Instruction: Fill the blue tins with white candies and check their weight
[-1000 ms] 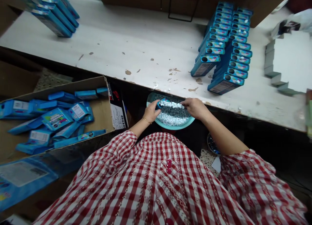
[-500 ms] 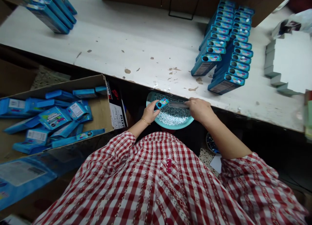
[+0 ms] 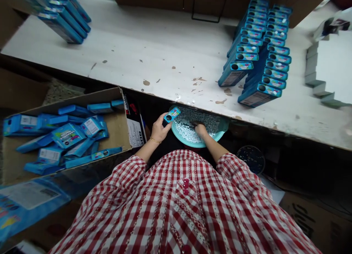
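left hand (image 3: pixel 159 129) grasping a blue rectangular printed box (image 3: pixel 172 115) near the left rim of a round turquoise bowl (image 3: pixel 224 126), right hand (image 3: pixel 201 131) down among small white pellets (image 3: pixel 184 131) inside, its grip too obscured to tell

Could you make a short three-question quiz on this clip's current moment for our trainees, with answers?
1. Multiple choice: what does the left hand hold? A) a roll of tape B) a small blue carton C) a pair of scissors
2. True or false: the right hand lies flat on the white tabletop.
3. Fill in: the open cardboard box with blue cartons sits to the person's ____ of the teal basin.

Key:
1. B
2. False; it reaches into the teal basin, among white pellets.
3. Left
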The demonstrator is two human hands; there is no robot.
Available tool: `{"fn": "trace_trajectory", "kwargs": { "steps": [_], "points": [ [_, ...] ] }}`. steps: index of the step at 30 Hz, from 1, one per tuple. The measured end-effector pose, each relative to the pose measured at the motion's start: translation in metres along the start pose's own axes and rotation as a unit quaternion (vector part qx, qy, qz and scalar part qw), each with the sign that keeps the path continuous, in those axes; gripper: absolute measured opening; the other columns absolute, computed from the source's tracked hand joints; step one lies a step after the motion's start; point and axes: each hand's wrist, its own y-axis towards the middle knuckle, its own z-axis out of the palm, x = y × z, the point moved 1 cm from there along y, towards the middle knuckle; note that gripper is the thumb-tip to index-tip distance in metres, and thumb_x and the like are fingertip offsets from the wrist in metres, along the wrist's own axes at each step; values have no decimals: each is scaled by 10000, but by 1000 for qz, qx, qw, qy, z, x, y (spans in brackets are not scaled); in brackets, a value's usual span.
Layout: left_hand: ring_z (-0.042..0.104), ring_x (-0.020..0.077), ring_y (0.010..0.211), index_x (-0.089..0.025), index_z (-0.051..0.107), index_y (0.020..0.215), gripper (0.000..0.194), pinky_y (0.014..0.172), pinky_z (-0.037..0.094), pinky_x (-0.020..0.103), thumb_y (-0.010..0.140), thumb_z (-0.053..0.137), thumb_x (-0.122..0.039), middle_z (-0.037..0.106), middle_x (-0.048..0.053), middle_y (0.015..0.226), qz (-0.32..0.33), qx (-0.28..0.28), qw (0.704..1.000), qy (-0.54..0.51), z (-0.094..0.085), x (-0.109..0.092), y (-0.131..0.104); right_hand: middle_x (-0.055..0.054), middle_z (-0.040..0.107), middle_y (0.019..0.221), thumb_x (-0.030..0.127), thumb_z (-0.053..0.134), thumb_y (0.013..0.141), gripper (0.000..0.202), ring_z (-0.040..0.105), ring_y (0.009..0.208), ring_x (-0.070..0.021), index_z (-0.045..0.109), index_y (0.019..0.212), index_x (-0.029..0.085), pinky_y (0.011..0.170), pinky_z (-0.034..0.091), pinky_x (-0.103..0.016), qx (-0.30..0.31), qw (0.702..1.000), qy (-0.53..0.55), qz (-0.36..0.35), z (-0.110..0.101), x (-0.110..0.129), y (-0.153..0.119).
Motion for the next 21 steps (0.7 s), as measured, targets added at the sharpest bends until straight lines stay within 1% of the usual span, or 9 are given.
{"fn": "trace_trajectory", "kwargs": {
  "steps": [2, 4, 6, 8, 11, 14, 17, 19, 21],
  "points": [
    [627, 192, 963, -152, 536, 1150, 404, 887, 479, 314, 781, 568, -313, 655, 84, 1095, -2, -7, 1000, -3, 0, 1, 1, -55, 655, 1053, 195, 503, 879, 214, 611, 955, -171, 642, 1026, 125, 853, 492, -319, 0, 1000, 25, 2, -12, -11, -4],
    [625, 191, 970, -155, 534, 1154, 407, 890, 476, 314, 780, 566, -311, 654, 84, 1101, -3, -5, 1000, 0, 1, 2, 2, -58, 689, 1000, 91, 477, 839, 257, 628, 917, -160, 674, 1002, 114, 835, 484, -270, -7, 999, 41, 3, -32, -18, -13],
    [620, 190, 984, -156, 531, 1165, 409, 896, 473, 315, 783, 560, -300, 650, 84, 1112, -1, 7, 1000, 7, 6, 1, 4, -58, 699, 988, 71, 483, 804, 301, 635, 881, -151, 682, 1022, 129, 811, 483, -253, -19, 998, 55, -4, -56, -19, -25],
    [615, 193, 1000, -157, 527, 1177, 415, 907, 471, 321, 783, 556, -283, 646, 84, 1125, 3, 29, 999, 16, 15, -1, 6, -52, 702, 966, 82, 503, 778, 315, 633, 868, -154, 694, 1020, 146, 804, 478, -258, -33, 997, 59, -34, -82, -14, -37],
    [596, 210, 1058, -145, 521, 1190, 439, 945, 455, 337, 760, 558, -225, 627, 101, 1170, 15, 71, 997, 34, 32, -7, 8, -46, 699, 914, 84, 490, 766, 330, 623, 865, -163, 715, 988, 180, 800, 459, -265, -34, 994, -1, -104, -117, 8, -55],
    [563, 224, 1124, -119, 511, 1205, 475, 988, 431, 350, 734, 551, -164, 597, 126, 1223, 36, 104, 993, 43, 48, -14, 9, -59, 687, 938, 74, 446, 771, 361, 616, 885, -190, 714, 973, 207, 747, 444, -278, -13, 978, -164, -128, -139, 40, -69],
    [536, 227, 1164, -124, 504, 1215, 480, 1011, 415, 371, 737, 539, -152, 582, 122, 1251, 60, 119, 990, 42, 57, -19, 7, -94, 666, 970, 68, 407, 785, 351, 620, 888, -227, 702, 931, 190, 670, 424, -285, 19, 938, -326, -118, -146, 73, -81],
    [531, 228, 1169, -129, 506, 1213, 478, 1016, 412, 378, 736, 536, -149, 581, 119, 1254, 70, 124, 989, 41, 59, -20, 5, -117, 657, 948, 78, 377, 815, 340, 626, 864, -234, 691, 913, 163, 633, 410, -280, 29, 917, -381, -118, -145, 91, -87],
    [534, 230, 1166, -128, 508, 1213, 483, 1014, 414, 379, 731, 538, -145, 580, 123, 1253, 73, 128, 988, 44, 58, -20, 4, -129, 653, 919, 85, 356, 837, 342, 625, 847, -236, 686, 898, 147, 605, 395, -277, 20, 907, -401, -128, -144, 104, -92]
  ]
}}
